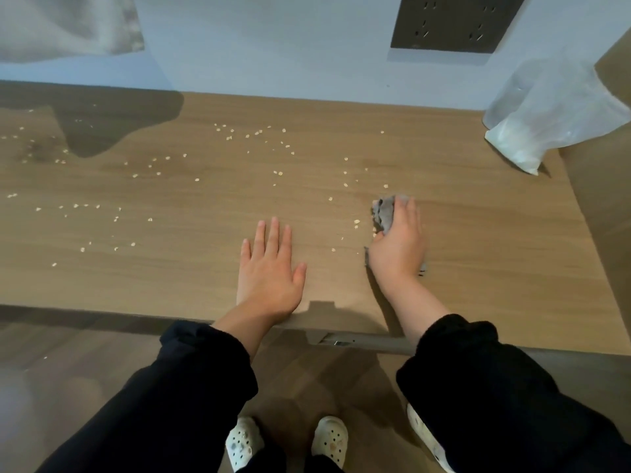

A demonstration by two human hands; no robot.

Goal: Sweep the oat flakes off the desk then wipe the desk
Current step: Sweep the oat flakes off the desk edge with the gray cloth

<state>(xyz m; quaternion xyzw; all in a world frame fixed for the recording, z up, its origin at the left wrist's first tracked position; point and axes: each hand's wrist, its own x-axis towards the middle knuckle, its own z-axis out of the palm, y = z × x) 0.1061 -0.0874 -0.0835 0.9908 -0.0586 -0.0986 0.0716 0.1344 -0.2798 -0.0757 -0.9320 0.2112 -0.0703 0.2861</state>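
Pale oat flakes (259, 133) lie scattered over the left and middle of the wooden desk (478, 254). My right hand (397, 244) presses a crumpled grey cloth (384, 209) onto the desk right of centre, and the cloth shows past my fingertips and thumb side. A few flakes (356, 222) lie just left of the cloth. My left hand (269, 268) lies flat on the desk near the front edge, fingers spread and straight, holding nothing.
A clear plastic bag (532, 131) with white contents rests at the back right corner against a wooden side panel (601, 186). A dark socket plate (450, 22) sits on the wall. Cloth (68, 22) hangs at the upper left. My feet stand on the wooden floor (102, 356) below.
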